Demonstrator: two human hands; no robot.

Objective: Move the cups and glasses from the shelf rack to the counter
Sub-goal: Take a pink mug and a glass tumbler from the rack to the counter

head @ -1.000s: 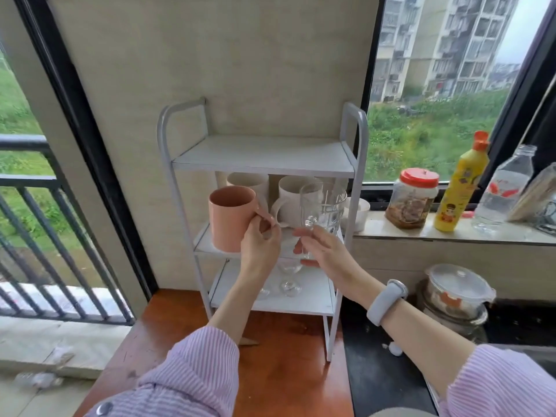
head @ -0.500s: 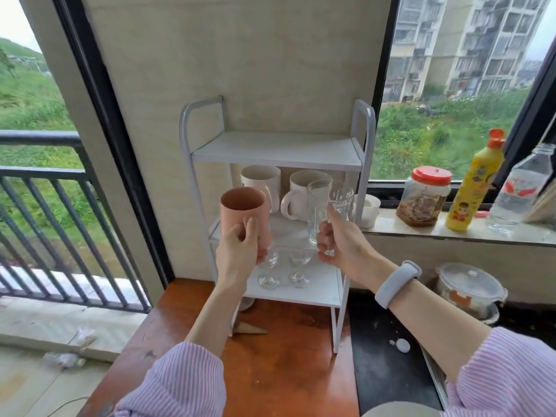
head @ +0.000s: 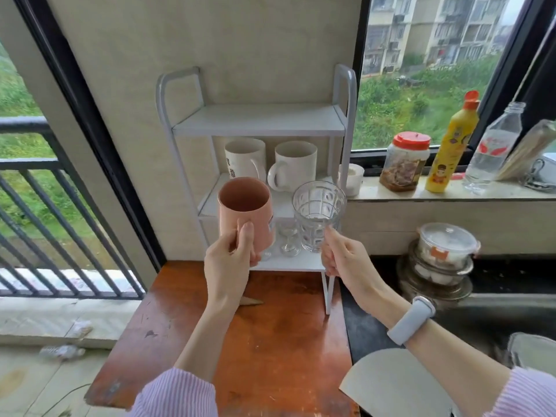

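My left hand (head: 231, 260) grips a pink cup (head: 245, 210), held upright in the air in front of the white shelf rack (head: 258, 120). My right hand (head: 346, 260) holds a clear patterned glass (head: 317, 216) by its lower part, beside the pink cup and also off the rack. Two white mugs (head: 245, 158) (head: 296, 165) stand at the back of the middle shelf. On the bottom shelf small stemmed glasses (head: 288, 245) show partly behind the held cups. The orange-brown counter (head: 270, 341) lies below my hands.
A small white cup (head: 353, 179), a red-lidded jar (head: 404, 161), a yellow bottle (head: 451, 145) and a clear water bottle (head: 493, 149) line the window sill. Stacked lidded bowls (head: 442, 260) sit on the dark counter at right. A pale board (head: 400, 383) lies near my right arm.
Both hands have drawn the pink cup and the clear glass off the middle shelf toward me; they now hang in front of the rack above the counter.
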